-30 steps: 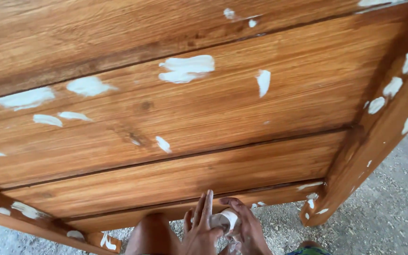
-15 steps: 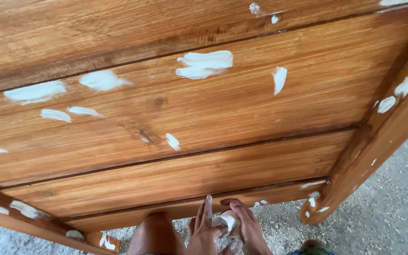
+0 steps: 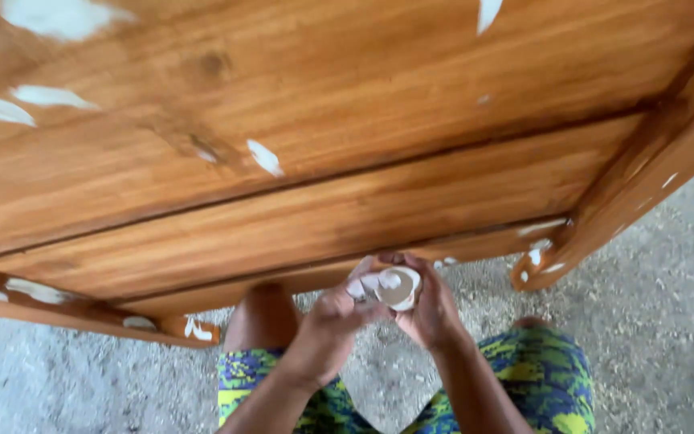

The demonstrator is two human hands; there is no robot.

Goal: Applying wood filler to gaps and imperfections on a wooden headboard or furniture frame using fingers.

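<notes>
A small round tub [image 3: 399, 289] of pale putty is being held right in the middle of things, low in the view, just in front of the bottom edge of the wooden panel [image 3: 347, 120]. It's being cupped by the right hand [image 3: 431, 309], with those fingers curled around its far side and bottom, so the open top is being tipped toward the other hand. The left hand [image 3: 327, 325] is being kept right up against it, fingertips [image 3: 357, 288] smeared white and pressed onto the rim, thumb side touching the tub. That hand's fingers are bunched together, but whether anything is being pinched between them can't be told, since it's all putty-coloured there.

Both hands are being held between the knees, above a pair of green, blue and yellow patterned shorts [image 3: 540, 378].

The panel is being seen from below, made of orange-brown planks with dark seams running across. White putty dabs [image 3: 265, 157] are being shown all over it, some big up top, smaller ones near a knot. A frame leg [image 3: 604, 225] is slanting down at the right, also dabbed white at its end. Everything is being done over a gritty grey floor [image 3: 668, 321] dusted with sawdust.
</notes>
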